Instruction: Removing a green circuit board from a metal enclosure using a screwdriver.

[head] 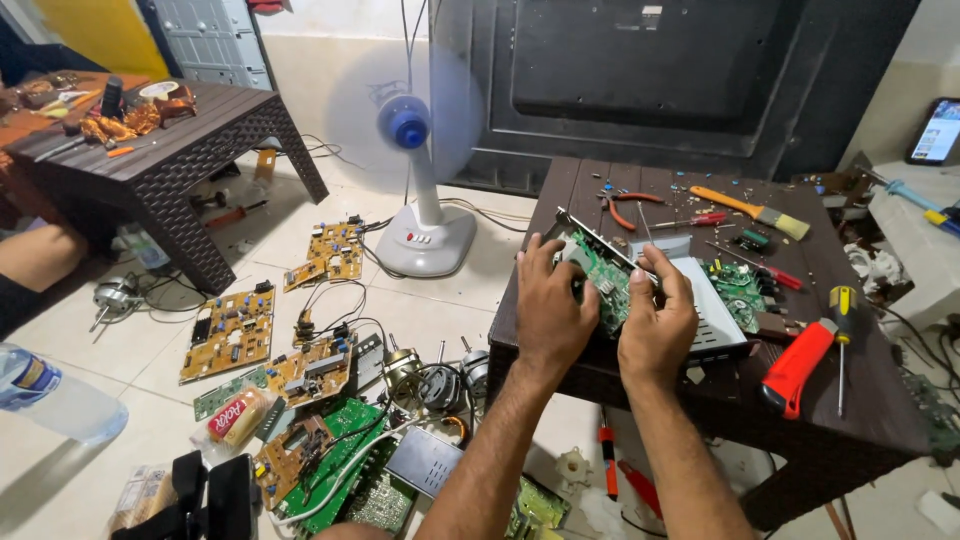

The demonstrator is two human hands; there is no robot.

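Both my hands hold a green circuit board (603,275) tilted up over the near left part of a dark woven table (880,420). My left hand (548,308) grips the board's left side. My right hand (655,320) grips its right side, fingers curled over the top edge. A metal bracket runs along the board's upper edge. Under and right of the board lies a white device casing (715,310), with a second green board (738,290) beside it.
On the table lie a red-handled tool (797,366), a yellow-handled screwdriver (842,335), a paintbrush (752,211), red pliers (625,205) and small screws. A spinning white fan (412,150) stands on the floor to the left. Several circuit boards (228,333) and motors litter the floor. Another dark table (165,160) stands far left.
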